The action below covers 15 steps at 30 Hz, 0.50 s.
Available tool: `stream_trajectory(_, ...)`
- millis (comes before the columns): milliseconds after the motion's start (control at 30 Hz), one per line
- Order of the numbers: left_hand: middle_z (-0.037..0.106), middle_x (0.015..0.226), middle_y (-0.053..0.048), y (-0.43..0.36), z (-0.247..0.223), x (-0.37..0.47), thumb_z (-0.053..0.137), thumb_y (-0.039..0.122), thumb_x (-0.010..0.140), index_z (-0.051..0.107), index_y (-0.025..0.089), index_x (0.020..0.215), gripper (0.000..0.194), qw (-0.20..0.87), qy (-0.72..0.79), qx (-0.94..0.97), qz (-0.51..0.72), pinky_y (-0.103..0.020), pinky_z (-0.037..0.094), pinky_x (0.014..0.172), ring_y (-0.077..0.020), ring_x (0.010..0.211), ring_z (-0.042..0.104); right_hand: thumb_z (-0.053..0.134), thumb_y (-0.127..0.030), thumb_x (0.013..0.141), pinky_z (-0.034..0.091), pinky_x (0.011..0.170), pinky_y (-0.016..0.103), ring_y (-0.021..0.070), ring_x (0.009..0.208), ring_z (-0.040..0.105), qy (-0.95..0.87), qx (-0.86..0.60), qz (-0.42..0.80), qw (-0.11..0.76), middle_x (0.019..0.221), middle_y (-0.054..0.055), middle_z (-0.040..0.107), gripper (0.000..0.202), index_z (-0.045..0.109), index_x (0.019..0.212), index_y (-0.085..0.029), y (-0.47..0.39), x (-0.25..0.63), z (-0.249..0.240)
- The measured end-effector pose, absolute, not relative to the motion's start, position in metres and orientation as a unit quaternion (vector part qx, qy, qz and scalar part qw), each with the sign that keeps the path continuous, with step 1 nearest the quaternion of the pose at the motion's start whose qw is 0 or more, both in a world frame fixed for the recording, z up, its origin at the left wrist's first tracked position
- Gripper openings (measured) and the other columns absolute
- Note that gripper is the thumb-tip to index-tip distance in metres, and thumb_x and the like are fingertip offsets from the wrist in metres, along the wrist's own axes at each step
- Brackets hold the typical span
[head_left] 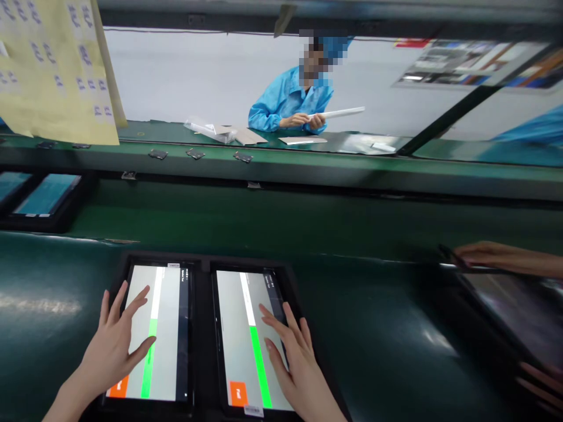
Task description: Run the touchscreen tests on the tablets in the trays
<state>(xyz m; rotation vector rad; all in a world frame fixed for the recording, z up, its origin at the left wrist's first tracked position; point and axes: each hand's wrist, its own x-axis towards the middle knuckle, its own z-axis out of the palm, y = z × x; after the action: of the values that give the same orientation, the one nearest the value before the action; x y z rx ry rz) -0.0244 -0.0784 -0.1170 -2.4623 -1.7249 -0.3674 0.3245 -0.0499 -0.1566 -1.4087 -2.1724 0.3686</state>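
Note:
Two tablets lie side by side in a black foam tray (203,351) in front of me. Each screen is lit, with a long bar part green and part white and an orange button at its lower left. Over the left tablet (169,340) is my left hand (115,340), fingers spread, thumb tip at the green bar. My right hand (295,351) is over the right tablet (237,346), its fingers apart and covering part of the screen's right side. Neither hand grips anything. Whether the fingertips touch the glass I cannot tell.
At the right, another person's hands (505,258) hold a blurred dark tablet (519,316). Another black tray with tablets (48,196) sits at far left. Across the green bench, a person in blue (285,97) holds a white strip. A yellow sheet (57,70) hangs upper left.

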Motion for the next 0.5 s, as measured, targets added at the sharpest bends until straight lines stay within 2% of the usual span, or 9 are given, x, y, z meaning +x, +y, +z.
stream_trajectory(200,0.042,0.146,-0.006,-0.0796,-0.1138,-0.0253,0.052,0.047,0.092,0.032,0.019,0.141,0.060,0.043,-0.548,-0.826,-0.122,-0.065,0.004,0.116,-0.0336,0.144,0.014,0.033,-0.027,0.100,0.026,0.108,0.072,0.0307,0.144,0.021,-0.811,-0.509,0.142,0.252,0.139,0.005,0.054,0.025,0.045,0.122,-0.025,-0.0485,0.3246,-0.1543)
stream_trajectory(367,0.051,0.138,-0.004,-0.0793,-0.1120,-0.0255,0.055,0.046,0.090,0.032,0.018,0.142,0.064,0.044,-0.520,-0.846,-0.109,-0.059,-0.008,0.118,-0.0309,0.145,0.012,0.033,-0.027,0.100,0.025,0.108,0.073,0.0302,0.144,0.021,-0.811,-0.509,0.148,0.247,0.140,0.004,0.053,0.024,0.044,0.121,-0.026,-0.0493,0.3248,-0.1535)
stream_trajectory(500,0.047,0.143,-0.005,-0.0785,-0.1100,-0.0253,0.053,0.049,0.090,0.034,0.019,0.138,0.060,0.041,-0.519,-0.846,-0.113,-0.061,-0.003,0.118,-0.0323,0.145,0.013,0.033,-0.027,0.100,0.025,0.108,0.072,0.0292,0.144,0.021,-0.809,-0.509,0.151,0.253,0.139,0.003,0.053,0.024,0.044,0.121,-0.027,-0.0495,0.3243,-0.1539)
